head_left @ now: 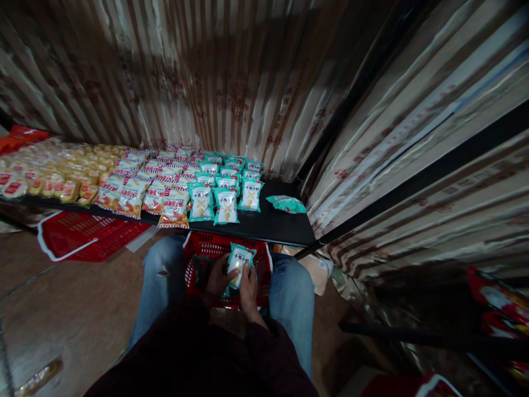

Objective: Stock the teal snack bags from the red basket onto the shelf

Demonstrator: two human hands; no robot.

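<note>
A teal and white snack bag (240, 266) is held upright between both hands, over a red basket (269, 270) between the knees. My left hand (219, 277) grips its left side, thumb across the front. On its right side, my right hand (248, 289) has its fingers closed on the same bag. Part of another teal bag shows beneath, inside the basket. On the black shelf (285, 227) ahead stand rows of similar teal bags (226, 206), and one teal bag (286, 204) lies flat at the right.
Red and white snack bags (174, 207) and small yellow packs (68, 190) fill the shelf leftward. A second red basket (86, 234) is on the floor at left. Black frame bars (413, 182) cross the right side before striped sheeting. A wrapper (39, 377) lies at lower left.
</note>
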